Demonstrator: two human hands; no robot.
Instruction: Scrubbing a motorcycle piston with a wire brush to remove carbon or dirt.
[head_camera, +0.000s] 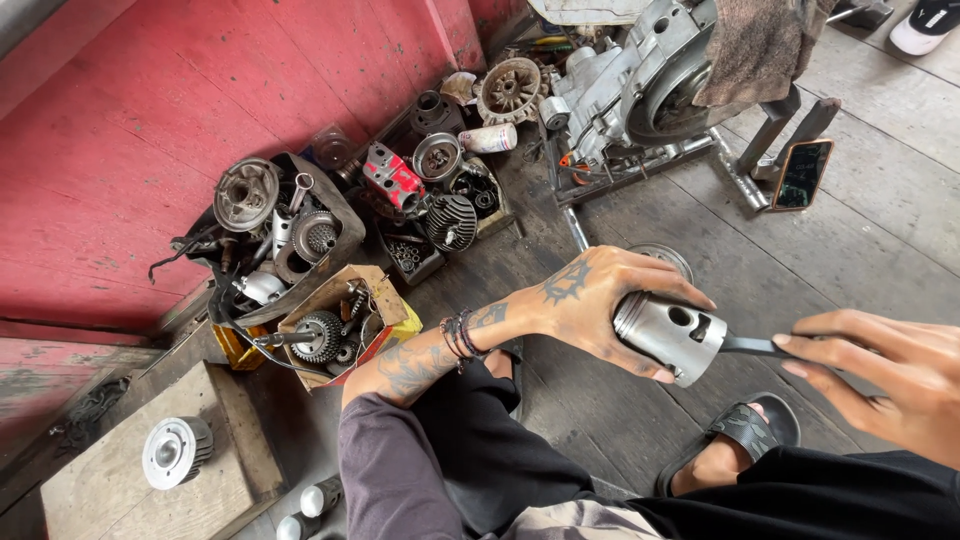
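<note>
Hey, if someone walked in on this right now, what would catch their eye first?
Probably the shiny metal piston at centre right, gripped in the tattooed left hand while the right hand pushes a dark flat tool into its open end. Next, the heap of engine parts piled in boxes against the red wall on the left, and the engine casing on a stand at the top.

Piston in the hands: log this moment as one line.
left hand: grips metal piston | right hand: holds dark flat tool entering piston's open end | nearby: cardboard box of gears, engine casing on stand, phone
</note>
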